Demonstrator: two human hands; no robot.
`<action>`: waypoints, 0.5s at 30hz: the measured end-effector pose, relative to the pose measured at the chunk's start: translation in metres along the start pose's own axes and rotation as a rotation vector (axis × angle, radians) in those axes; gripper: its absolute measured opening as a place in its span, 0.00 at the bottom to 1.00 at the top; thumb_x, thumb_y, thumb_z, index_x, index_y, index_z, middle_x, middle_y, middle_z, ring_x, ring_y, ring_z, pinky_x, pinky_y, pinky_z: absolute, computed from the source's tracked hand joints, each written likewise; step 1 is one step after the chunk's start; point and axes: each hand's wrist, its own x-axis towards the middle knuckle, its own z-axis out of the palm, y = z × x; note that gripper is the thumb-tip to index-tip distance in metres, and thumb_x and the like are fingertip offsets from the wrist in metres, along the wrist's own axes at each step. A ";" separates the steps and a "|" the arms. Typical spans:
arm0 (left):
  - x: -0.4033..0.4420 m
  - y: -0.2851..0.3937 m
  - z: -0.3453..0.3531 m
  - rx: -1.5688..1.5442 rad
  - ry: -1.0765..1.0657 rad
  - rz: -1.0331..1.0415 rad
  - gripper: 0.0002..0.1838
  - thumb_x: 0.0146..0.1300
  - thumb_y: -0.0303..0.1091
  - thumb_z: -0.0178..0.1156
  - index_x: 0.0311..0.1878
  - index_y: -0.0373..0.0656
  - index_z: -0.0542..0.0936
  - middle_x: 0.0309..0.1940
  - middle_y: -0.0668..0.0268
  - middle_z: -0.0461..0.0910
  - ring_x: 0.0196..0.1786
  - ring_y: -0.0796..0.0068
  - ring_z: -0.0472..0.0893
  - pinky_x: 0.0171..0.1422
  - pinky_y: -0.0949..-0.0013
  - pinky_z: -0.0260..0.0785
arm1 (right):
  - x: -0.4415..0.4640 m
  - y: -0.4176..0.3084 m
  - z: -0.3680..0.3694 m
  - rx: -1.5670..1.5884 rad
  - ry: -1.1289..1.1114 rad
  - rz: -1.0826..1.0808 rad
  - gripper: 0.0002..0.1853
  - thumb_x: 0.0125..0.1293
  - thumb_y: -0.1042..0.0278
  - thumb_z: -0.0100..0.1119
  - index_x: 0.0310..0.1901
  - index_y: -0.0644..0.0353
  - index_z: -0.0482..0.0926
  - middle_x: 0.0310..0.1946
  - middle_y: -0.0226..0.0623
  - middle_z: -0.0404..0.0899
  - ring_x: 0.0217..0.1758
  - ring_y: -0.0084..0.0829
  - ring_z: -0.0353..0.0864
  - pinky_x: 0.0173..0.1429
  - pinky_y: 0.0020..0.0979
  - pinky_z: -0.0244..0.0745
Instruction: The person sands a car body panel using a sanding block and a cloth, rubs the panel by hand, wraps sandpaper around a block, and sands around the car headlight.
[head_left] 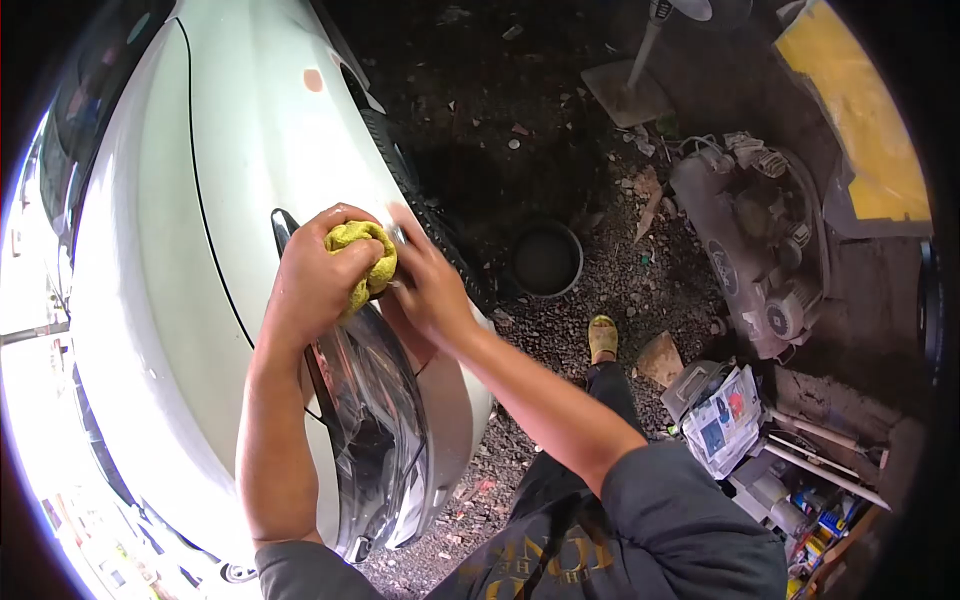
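Observation:
A crumpled yellow-green cloth (358, 258) is squeezed in my left hand (318, 275), above the front fender of a white car (250, 150). Close beside it on the right, my right hand (428, 285) is over the fender just above the headlight (375, 430); its fingers are bent and partly hidden, and what they hold, if anything, cannot be made out. Farther up the fender is a pinkish-brown patch (313, 80).
A dark round bucket (546, 258) stands on gravel beside the tire (415, 190). To the right are a dusty compressor (745, 250), papers (722, 425) on a box, and assorted tools. A stand base (627, 95) sits at the top.

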 end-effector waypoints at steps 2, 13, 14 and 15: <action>-0.001 0.003 0.000 -0.005 -0.019 -0.024 0.14 0.61 0.33 0.60 0.46 0.34 0.83 0.32 0.62 0.84 0.36 0.76 0.81 0.47 0.69 0.77 | -0.081 0.009 -0.001 0.142 0.018 0.048 0.27 0.65 0.73 0.70 0.67 0.55 0.79 0.73 0.58 0.68 0.73 0.60 0.73 0.73 0.48 0.73; -0.002 -0.002 0.001 0.089 -0.107 0.012 0.18 0.57 0.31 0.58 0.48 0.34 0.85 0.36 0.62 0.85 0.38 0.75 0.82 0.50 0.69 0.77 | -0.016 -0.002 -0.003 -0.009 -0.006 0.004 0.25 0.67 0.71 0.67 0.67 0.54 0.79 0.74 0.58 0.68 0.73 0.61 0.73 0.72 0.50 0.74; -0.002 -0.001 -0.001 0.115 -0.119 -0.006 0.18 0.57 0.31 0.58 0.48 0.34 0.85 0.36 0.62 0.85 0.38 0.75 0.82 0.50 0.69 0.77 | -0.061 0.001 -0.008 -0.053 -0.003 -0.054 0.27 0.65 0.72 0.69 0.67 0.53 0.79 0.74 0.59 0.68 0.72 0.61 0.73 0.72 0.51 0.74; -0.001 -0.002 0.000 0.094 -0.108 0.011 0.16 0.58 0.31 0.58 0.47 0.34 0.85 0.34 0.62 0.85 0.37 0.75 0.82 0.48 0.69 0.77 | -0.091 0.010 -0.012 -0.098 -0.002 -0.114 0.29 0.63 0.74 0.71 0.68 0.53 0.79 0.74 0.59 0.68 0.72 0.62 0.74 0.72 0.52 0.74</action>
